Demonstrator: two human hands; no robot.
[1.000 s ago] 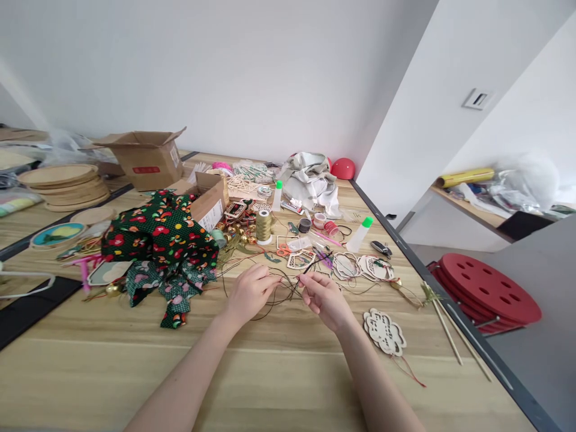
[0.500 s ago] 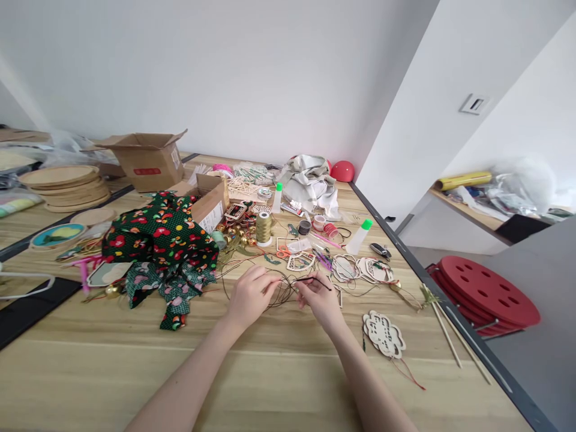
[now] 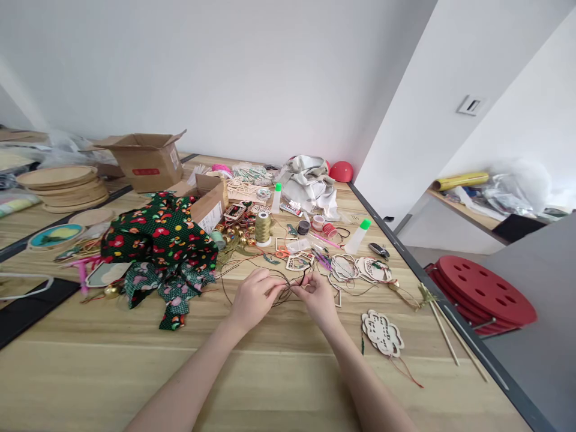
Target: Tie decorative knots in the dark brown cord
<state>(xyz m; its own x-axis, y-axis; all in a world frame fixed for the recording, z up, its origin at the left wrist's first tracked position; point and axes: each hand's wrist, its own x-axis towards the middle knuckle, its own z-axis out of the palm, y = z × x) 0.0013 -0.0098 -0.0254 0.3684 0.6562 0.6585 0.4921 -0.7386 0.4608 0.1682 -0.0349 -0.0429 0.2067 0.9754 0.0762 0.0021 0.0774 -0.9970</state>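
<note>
Thin dark cord (image 3: 282, 295) lies in loose loops on the wooden table between my two hands. My left hand (image 3: 257, 298) pinches a strand of it between thumb and fingers. Close on the other side, my right hand (image 3: 317, 297) is also closed on the cord, and a short dark end sticks up above its fingers. The fingertips are a small gap apart. Just beyond them lie a cut-out wooden piece (image 3: 300, 261) and orange-handled scissors (image 3: 282, 252). A spool of gold thread (image 3: 263, 230) stands upright behind my left hand.
Patterned green fabric (image 3: 157, 240) is heaped to the left, beside a cardboard box (image 3: 150, 165). Green-capped bottles (image 3: 357, 237), thread spools and wooden cut-outs crowd the back. A scalloped wooden tag (image 3: 382, 333) and thin sticks (image 3: 443, 333) lie right, near the table edge.
My right hand has turned and moved slightly left, closer to my left hand. The dark end that lay across its fingers now points upward. My left hand has shifted slightly right.
</note>
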